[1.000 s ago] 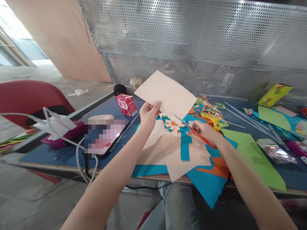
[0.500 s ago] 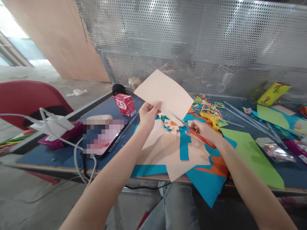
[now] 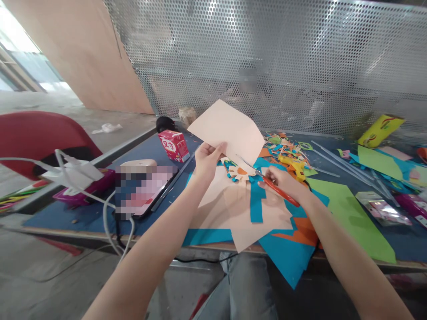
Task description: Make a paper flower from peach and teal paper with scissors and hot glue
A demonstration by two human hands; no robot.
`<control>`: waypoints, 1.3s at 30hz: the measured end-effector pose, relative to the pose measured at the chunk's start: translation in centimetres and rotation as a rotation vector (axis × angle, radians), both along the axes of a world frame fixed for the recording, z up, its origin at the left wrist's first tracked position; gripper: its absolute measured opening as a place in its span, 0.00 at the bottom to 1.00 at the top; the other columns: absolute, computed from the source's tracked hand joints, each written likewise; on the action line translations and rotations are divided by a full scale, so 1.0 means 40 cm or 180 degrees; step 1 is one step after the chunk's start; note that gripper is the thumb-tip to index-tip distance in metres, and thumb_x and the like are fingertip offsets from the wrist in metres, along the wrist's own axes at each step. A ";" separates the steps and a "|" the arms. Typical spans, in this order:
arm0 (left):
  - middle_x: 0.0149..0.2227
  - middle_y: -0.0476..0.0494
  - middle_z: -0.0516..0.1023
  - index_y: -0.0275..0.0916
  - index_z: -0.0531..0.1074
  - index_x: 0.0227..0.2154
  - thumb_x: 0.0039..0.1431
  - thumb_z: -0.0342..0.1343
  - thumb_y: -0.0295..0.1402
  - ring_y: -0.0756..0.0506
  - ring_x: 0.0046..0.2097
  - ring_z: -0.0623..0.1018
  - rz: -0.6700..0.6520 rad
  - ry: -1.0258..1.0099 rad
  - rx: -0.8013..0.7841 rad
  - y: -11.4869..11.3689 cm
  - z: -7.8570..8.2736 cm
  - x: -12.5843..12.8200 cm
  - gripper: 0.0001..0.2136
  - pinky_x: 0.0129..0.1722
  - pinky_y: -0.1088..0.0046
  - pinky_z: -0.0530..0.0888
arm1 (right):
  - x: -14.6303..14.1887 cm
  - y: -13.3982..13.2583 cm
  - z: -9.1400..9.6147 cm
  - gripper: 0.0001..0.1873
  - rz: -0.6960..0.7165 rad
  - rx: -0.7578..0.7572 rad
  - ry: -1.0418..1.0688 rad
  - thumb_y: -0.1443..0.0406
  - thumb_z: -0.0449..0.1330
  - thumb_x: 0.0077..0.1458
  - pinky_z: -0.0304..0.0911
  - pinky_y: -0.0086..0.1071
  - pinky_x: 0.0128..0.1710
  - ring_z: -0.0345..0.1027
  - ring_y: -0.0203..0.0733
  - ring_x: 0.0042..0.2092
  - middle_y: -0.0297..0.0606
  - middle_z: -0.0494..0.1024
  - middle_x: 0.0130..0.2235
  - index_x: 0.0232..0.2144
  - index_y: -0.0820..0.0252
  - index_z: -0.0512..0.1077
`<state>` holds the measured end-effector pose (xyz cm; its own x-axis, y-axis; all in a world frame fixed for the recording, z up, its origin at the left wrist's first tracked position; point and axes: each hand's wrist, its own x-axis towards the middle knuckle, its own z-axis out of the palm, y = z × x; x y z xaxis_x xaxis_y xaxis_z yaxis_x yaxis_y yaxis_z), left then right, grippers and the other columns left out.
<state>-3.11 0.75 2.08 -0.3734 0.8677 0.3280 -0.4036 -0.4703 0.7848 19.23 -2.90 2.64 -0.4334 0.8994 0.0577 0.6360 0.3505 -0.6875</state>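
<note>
My left hand (image 3: pixel 208 158) pinches the lower left edge of a pale peach sheet of paper (image 3: pixel 228 126), held up above the table. In my right hand (image 3: pixel 283 180) are orange-handled scissors (image 3: pixel 278 191), their blades at the lower edge of that sheet. Whether the blades are parted I cannot tell. Beneath lies a paper flower (image 3: pixel 242 171) with pale petals and an orange centre. A blue paper strip (image 3: pixel 256 206) rests beside it on more peach sheets (image 3: pixel 216 209). Blue sheets (image 3: pixel 287 258) stick out over the table's front edge.
Colourful paper scraps (image 3: pixel 283 149) and a yellow glue gun (image 3: pixel 293 165) lie behind my right hand. Green paper (image 3: pixel 350 218) is to the right, near a yellow roll (image 3: pixel 382 130). Leftward are a pink box (image 3: pixel 173 146), a tablet (image 3: pixel 150 191) and white cables (image 3: pixel 106 218). Perforated metal (image 3: pixel 267 66) stands behind.
The right side of the held peach sheet has bent back and shifted slightly left. My left hand has tilted a little; my right hand and the scissors stay in almost the same place.
</note>
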 end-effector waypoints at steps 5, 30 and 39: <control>0.25 0.49 0.78 0.36 0.72 0.24 0.33 0.68 0.33 0.52 0.25 0.76 -0.0005 -0.0032 0.0042 0.002 -0.002 -0.001 0.14 0.25 0.78 0.74 | -0.004 -0.013 0.013 0.20 -0.0044 0.0047 -0.0062 0.49 0.57 0.46 0.52 0.29 0.25 0.55 0.34 0.27 0.29 0.62 0.25 0.25 0.56 0.56; 0.22 0.50 0.77 0.34 0.72 0.23 0.31 0.68 0.33 0.54 0.21 0.73 -0.0122 0.0094 -0.0169 -0.010 0.006 0.015 0.14 0.22 0.80 0.71 | 0.000 0.005 -0.012 0.19 0.0067 0.0045 -0.0032 0.49 0.56 0.46 0.54 0.30 0.27 0.58 0.35 0.28 0.31 0.64 0.26 0.26 0.56 0.57; 0.20 0.51 0.76 0.35 0.72 0.22 0.34 0.67 0.32 0.55 0.20 0.71 -0.0113 0.0209 -0.0162 -0.011 0.002 0.015 0.11 0.22 0.80 0.70 | -0.002 0.004 -0.007 0.18 -0.0010 0.0051 -0.0205 0.50 0.55 0.47 0.52 0.30 0.26 0.57 0.35 0.26 0.30 0.63 0.24 0.25 0.56 0.57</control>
